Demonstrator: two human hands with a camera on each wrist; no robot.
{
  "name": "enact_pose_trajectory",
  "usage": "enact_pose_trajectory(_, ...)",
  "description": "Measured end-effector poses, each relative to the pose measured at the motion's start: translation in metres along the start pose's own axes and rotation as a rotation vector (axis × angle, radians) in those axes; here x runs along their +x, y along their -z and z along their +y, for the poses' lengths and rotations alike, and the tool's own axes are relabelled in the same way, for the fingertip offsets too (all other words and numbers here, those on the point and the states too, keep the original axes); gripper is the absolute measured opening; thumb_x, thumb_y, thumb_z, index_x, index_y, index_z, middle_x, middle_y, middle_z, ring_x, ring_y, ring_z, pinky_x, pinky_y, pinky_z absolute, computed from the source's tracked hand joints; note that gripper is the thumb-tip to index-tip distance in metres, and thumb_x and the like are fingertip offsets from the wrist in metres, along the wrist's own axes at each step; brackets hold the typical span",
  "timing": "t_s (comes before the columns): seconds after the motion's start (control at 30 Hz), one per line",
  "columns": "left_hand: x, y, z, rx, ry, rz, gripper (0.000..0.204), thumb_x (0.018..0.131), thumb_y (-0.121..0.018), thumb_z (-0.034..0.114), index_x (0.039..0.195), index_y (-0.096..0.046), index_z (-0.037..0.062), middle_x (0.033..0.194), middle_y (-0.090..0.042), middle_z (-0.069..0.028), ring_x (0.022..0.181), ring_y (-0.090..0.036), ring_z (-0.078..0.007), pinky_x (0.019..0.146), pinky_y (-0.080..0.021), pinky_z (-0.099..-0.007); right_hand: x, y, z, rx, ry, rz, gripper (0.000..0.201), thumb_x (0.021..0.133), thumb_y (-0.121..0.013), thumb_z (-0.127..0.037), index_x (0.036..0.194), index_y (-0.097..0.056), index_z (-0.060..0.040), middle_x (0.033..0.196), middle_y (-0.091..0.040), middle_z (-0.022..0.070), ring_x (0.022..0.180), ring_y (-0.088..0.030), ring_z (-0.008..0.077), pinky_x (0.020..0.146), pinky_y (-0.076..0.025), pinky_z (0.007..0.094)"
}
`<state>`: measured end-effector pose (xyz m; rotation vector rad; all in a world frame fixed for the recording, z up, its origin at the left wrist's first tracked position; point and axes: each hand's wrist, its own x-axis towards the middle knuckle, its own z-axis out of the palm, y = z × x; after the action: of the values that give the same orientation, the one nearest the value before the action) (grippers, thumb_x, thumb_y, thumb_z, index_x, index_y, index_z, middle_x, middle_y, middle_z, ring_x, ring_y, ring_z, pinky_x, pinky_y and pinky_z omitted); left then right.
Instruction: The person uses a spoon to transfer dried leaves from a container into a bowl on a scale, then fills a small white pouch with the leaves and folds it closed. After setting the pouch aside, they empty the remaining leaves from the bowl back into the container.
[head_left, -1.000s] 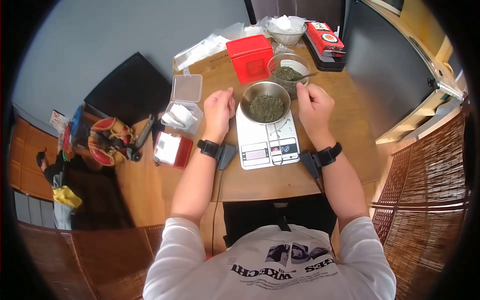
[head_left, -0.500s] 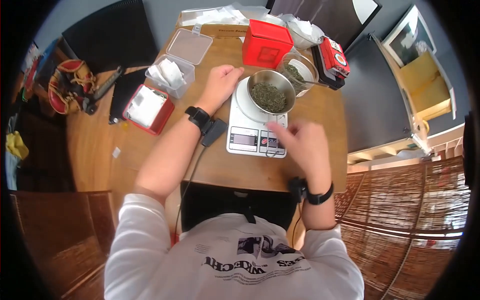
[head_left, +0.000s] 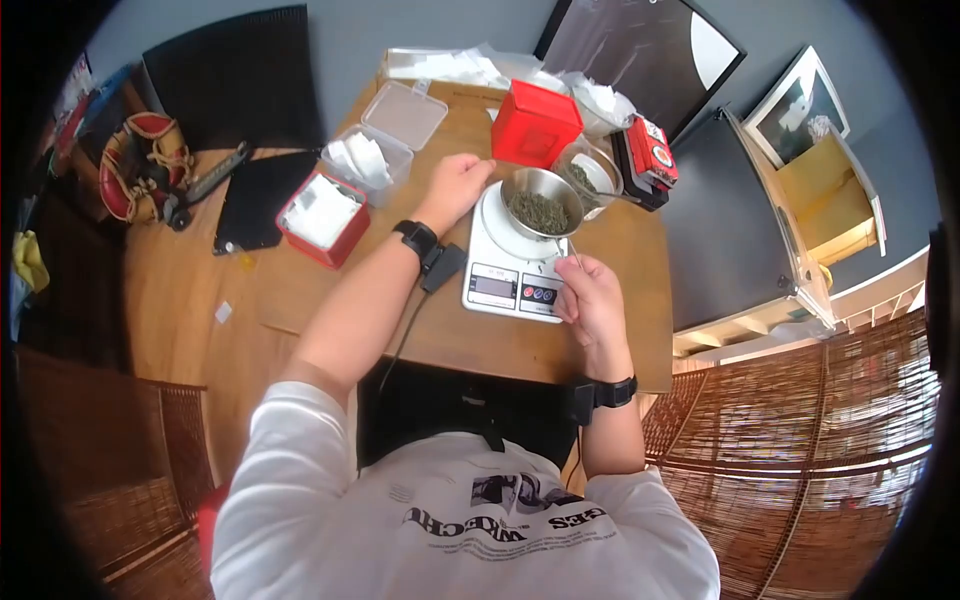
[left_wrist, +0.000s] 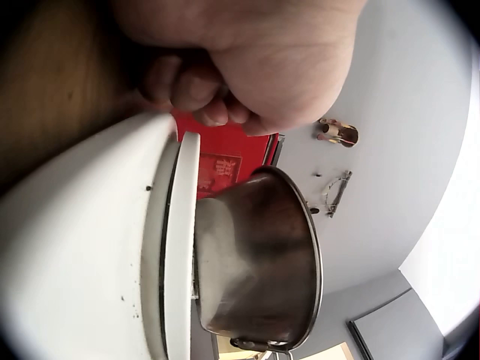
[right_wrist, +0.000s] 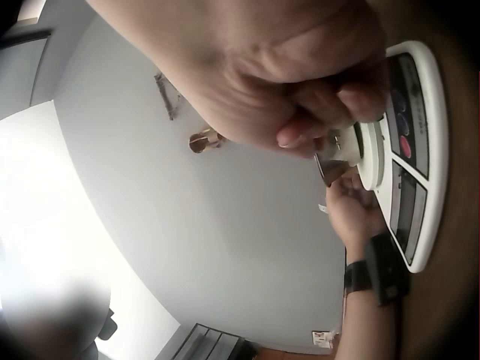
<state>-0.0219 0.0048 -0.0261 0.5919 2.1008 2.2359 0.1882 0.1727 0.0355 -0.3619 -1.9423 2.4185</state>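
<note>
A small steel pot (head_left: 548,181) holding dried green leaves (head_left: 540,213) stands on the round platform of a white kitchen scale (head_left: 500,248). In the head view my right hand (head_left: 592,298) pinches the pot's wire handle between thumb and fingers, over the scale's button side. The right wrist view shows those fingers curled at the thin metal handle. My left hand (head_left: 458,190) rests on the table left of the scale with its fingers loosely curled and nothing in them. The left wrist view has the pot's steel side (left_wrist: 262,255) upright on the platform.
Behind the pot are a red canister (head_left: 537,122) and a glass bowl (head_left: 612,168) with leaves and a spoon. To the left stand a clear lidded box (head_left: 392,172) and a red box (head_left: 350,228), both with white packets. A red package (head_left: 650,150) lies back right.
My right hand has come from beside the pot down to its wire handle and now pinches it. My left hand stays left of the scale. The head view has shifted and turned.
</note>
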Motion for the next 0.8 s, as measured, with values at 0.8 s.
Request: enact_pose_trajectory(0.8, 0.031, 0.007, 0.018, -0.085, 0.465, -0.166, 0.023, 0.089, -0.061, 0.015, 0.069, -0.055, 0.0051, 0.061, -0.051, -0.0050, 0.044, -0.040, -0.0105, 0.037, -0.024, -0.0281, 0.065, 0.101, -0.093, -0.550, 0.402, 0.313, 0.024, 0.095, -0.061, -0.020, 0.080, -0.063, -0.0014, 0.064, -0.057, 0.0011, 0.053, -0.051, 0.0105, 0.049, -0.038, 0.0265)
